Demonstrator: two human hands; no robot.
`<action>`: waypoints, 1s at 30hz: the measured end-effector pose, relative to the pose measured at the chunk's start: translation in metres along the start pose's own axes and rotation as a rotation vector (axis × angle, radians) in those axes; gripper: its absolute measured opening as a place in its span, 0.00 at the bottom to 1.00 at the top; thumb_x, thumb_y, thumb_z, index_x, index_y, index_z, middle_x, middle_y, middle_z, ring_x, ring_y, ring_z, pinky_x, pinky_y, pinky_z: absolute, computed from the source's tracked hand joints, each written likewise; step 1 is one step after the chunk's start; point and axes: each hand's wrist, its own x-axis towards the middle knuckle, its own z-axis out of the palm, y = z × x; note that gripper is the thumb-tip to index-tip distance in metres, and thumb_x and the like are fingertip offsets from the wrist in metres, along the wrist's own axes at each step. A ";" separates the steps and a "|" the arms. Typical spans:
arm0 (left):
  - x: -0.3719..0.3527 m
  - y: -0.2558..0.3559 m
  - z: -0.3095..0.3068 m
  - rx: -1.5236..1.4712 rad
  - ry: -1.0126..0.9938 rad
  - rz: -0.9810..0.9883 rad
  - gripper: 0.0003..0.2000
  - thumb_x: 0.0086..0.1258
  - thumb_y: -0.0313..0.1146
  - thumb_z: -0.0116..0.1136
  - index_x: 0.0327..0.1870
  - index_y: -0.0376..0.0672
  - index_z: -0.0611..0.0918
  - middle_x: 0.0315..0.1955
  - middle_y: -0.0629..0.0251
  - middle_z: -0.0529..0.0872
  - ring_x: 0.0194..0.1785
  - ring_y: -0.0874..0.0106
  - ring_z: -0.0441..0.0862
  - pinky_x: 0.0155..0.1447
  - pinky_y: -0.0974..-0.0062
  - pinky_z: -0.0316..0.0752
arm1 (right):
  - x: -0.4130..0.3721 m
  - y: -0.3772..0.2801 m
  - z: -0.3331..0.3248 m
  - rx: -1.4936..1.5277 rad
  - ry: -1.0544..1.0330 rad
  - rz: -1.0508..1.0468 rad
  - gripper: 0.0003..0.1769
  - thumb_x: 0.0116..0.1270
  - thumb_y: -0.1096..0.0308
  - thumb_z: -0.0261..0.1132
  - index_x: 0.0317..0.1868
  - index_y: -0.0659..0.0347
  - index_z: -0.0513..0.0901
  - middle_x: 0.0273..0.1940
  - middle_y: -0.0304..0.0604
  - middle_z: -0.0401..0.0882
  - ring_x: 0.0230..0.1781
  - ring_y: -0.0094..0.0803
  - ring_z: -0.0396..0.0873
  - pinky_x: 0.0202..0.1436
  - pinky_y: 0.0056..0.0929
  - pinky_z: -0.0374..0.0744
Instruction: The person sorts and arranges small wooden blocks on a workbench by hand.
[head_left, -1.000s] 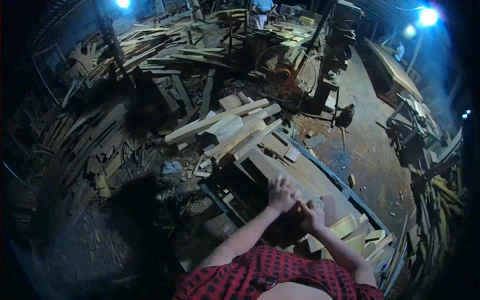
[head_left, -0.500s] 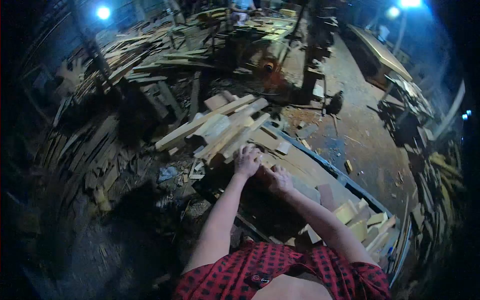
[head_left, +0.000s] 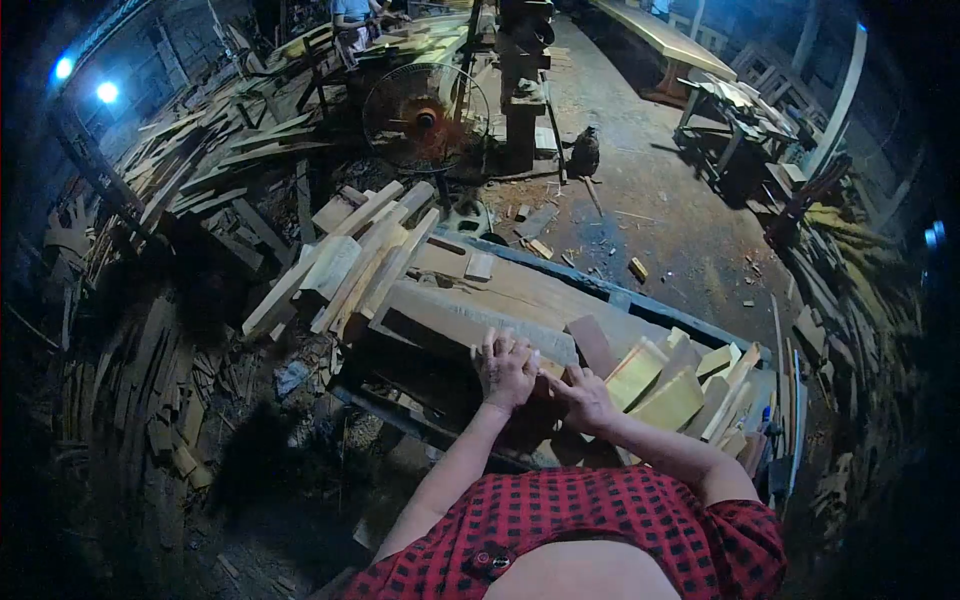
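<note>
My left hand (head_left: 508,372) is bent over the top of a short piece of wood (head_left: 549,371), its fingers curled on the far side. Close beside it on the right, my right hand (head_left: 583,398) grips the same piece, thumb and fingers closed. Most of the piece is hidden under both hands. Just beyond my fingers runs a long, flat-topped grey beam (head_left: 470,318) on the workbench (head_left: 545,285). To the right of my right hand lies a heap of cut wood blocks (head_left: 670,400). A brown flat offcut (head_left: 592,345) leans beside that heap.
A stack of longer wood pieces (head_left: 345,260) rests on the bench's left end. Beyond it stands a round fan (head_left: 427,118). Scrap wood (head_left: 140,370) covers the ground at left. A person (head_left: 355,20) is at the back. A long table (head_left: 665,35) stands far right.
Both hands have moved nearer my body and rightward along the bench, toward the block heap, still together on the wood. The camera view has shifted too, showing more of the fan.
</note>
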 end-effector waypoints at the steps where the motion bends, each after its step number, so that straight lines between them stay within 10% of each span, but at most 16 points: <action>1: 0.003 -0.005 -0.002 -0.004 -0.004 0.012 0.13 0.63 0.47 0.56 0.42 0.52 0.81 0.56 0.62 0.73 0.66 0.54 0.61 0.65 0.38 0.55 | 0.005 0.000 0.006 -0.022 -0.002 0.017 0.49 0.44 0.67 0.68 0.71 0.35 0.63 0.45 0.50 0.68 0.44 0.50 0.71 0.43 0.44 0.75; 14: 0.092 -0.194 -0.021 -0.013 0.045 -0.057 0.11 0.63 0.40 0.57 0.42 0.48 0.81 0.52 0.60 0.78 0.60 0.55 0.66 0.64 0.50 0.62 | 0.209 -0.050 0.053 0.070 0.036 -0.066 0.42 0.52 0.71 0.63 0.70 0.33 0.65 0.47 0.50 0.69 0.46 0.51 0.71 0.44 0.46 0.75; 30: 0.011 -0.019 0.006 0.044 0.008 -0.039 0.12 0.65 0.45 0.54 0.43 0.51 0.80 0.58 0.62 0.73 0.63 0.52 0.63 0.61 0.43 0.58 | 0.026 0.007 0.008 0.072 0.060 -0.090 0.46 0.45 0.72 0.65 0.70 0.38 0.66 0.46 0.50 0.71 0.45 0.50 0.72 0.45 0.44 0.75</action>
